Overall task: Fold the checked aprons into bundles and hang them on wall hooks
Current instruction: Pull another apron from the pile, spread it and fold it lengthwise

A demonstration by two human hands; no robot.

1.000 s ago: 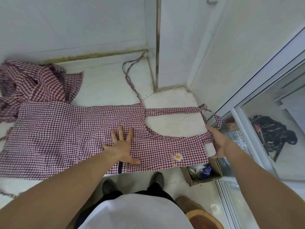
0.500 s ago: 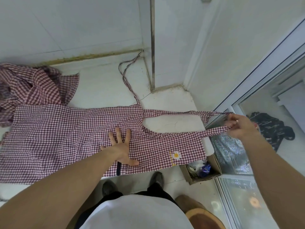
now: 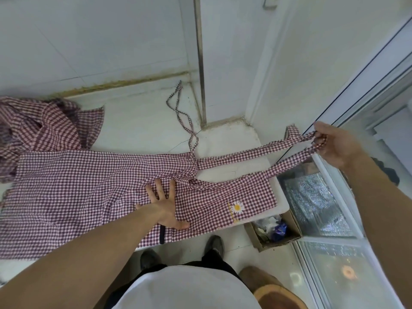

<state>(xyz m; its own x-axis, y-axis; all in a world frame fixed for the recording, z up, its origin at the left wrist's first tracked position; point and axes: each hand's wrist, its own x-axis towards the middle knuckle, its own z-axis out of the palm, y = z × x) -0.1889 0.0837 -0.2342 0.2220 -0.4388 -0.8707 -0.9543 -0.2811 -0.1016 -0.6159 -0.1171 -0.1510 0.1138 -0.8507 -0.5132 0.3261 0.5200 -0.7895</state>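
Observation:
A red-and-white checked apron (image 3: 89,188) lies spread on a white counter (image 3: 142,121), its bib with a daisy patch (image 3: 237,208) at the right end. My left hand (image 3: 163,206) presses flat on the apron's middle, fingers spread. My right hand (image 3: 334,146) grips the neck strap loop (image 3: 287,148) and holds it taut, lifted past the counter's right edge. A thin waist tie (image 3: 180,117) trails toward the back wall. A second checked apron (image 3: 44,123) lies crumpled at the far left.
A white tiled wall with a metal corner strip (image 3: 200,63) stands behind the counter. An open cardboard box (image 3: 274,230) of scraps sits on the floor below the bib. A glass sliding door (image 3: 334,197) runs along the right. A wooden stool (image 3: 278,297) is by my feet.
My right hand has gone from the bib's right edge to the neck strap and pulled it up and to the right until taut. My left hand stays pressed on the apron.

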